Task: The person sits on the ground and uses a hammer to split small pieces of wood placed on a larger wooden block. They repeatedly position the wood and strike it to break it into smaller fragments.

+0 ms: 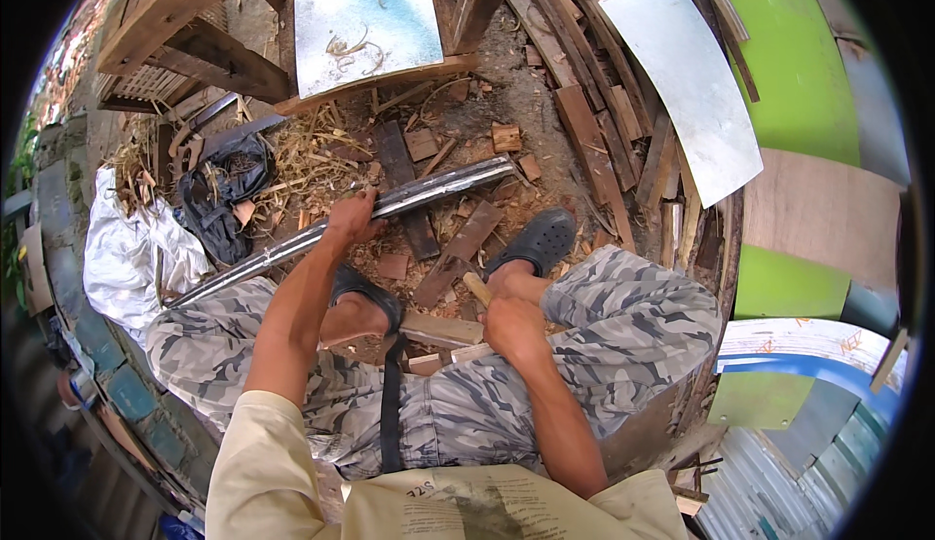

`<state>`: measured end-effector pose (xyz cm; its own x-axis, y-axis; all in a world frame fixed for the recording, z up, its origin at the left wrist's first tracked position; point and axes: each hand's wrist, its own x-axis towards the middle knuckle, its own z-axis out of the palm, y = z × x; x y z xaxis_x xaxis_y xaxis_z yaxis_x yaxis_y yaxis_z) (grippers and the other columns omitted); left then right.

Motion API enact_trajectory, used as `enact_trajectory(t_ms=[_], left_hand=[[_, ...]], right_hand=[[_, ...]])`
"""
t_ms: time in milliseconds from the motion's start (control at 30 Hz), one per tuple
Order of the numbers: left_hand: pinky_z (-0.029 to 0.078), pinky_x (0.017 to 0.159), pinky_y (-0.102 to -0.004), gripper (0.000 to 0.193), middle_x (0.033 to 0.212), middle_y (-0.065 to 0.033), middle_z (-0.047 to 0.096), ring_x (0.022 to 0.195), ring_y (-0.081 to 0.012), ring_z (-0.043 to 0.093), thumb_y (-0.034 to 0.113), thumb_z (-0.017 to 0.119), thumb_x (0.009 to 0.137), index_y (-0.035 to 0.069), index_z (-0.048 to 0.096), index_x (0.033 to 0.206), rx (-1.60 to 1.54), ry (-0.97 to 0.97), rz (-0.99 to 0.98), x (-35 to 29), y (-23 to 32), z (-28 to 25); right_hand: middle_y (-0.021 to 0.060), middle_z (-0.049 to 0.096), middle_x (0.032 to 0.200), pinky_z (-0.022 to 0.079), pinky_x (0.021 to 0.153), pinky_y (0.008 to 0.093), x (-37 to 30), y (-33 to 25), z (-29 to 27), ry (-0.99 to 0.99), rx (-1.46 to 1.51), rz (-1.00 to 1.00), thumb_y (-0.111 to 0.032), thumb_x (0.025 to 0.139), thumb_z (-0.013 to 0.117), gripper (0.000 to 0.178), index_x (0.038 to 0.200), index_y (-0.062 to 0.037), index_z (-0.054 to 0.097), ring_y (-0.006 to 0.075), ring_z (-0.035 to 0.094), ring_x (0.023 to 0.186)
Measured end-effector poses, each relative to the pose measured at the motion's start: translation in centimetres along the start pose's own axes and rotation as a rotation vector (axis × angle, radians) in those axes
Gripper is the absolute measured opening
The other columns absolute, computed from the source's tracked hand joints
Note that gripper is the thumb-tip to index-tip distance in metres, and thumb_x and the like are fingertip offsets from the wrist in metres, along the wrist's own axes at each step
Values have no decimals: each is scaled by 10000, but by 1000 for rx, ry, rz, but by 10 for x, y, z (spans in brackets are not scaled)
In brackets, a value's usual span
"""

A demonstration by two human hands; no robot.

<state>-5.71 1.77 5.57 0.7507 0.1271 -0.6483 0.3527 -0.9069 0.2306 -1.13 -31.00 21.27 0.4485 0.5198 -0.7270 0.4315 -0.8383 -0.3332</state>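
A long narrow dark strip with a whitish stripe along it slants across the space in front of me. Its left end lies by my left knee, and its right end is higher, beyond my right foot. My left hand is closed around it near the middle. Between my knees, my right hand grips the wooden handle of a hammer-like tool, its dark head pointing away to the left, over a brown board piece. Short wood blocks lie just below this tool.
Wood scraps and shavings cover the ground. A black plastic bag and a white sack sit at left. Ahead stands a wooden frame with a pale panel. Stacked planks and a white sheet are at right.
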Motion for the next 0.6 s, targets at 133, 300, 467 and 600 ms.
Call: enact_trajectory(t_ms=[133, 300, 467, 600], left_hand=[[472, 893, -505, 685, 1075, -262, 609, 1018, -436, 592, 519, 552, 896, 15, 427, 1342, -50, -1, 195, -15, -17, -30], [446, 935, -486, 635, 1147, -278, 593, 1069, -437, 565, 446, 471, 945, 23, 379, 1408, -128, 132, 280, -45, -32, -66], [460, 852, -499, 546, 981, -278, 643, 957, -433, 610, 429, 457, 919, -7, 545, 1236, -215, 132, 246, -66, -31, -99], [478, 754, -502, 658, 850, -265, 652, 816, -425, 633, 579, 462, 906, -23, 608, 1129, -293, 142, 229, -95, -14, -115]], right_hand=[[183, 687, 715, 530, 644, 436, 3, 3, 15, 101, -37, -30, -335, 878, 642, 354, 753, -9, 700, 338, 690, 701], [177, 694, 729, 515, 671, 473, 7, -11, 4, 121, -241, -33, -356, 861, 635, 334, 785, -44, 724, 325, 696, 720], [177, 686, 715, 492, 647, 524, 1, -22, -26, 123, -37, 59, -347, 898, 593, 371, 866, 4, 709, 316, 670, 624], [164, 652, 697, 474, 510, 435, 14, -2, -13, 207, 446, 209, -351, 932, 584, 401, 924, 47, 632, 254, 607, 501]])
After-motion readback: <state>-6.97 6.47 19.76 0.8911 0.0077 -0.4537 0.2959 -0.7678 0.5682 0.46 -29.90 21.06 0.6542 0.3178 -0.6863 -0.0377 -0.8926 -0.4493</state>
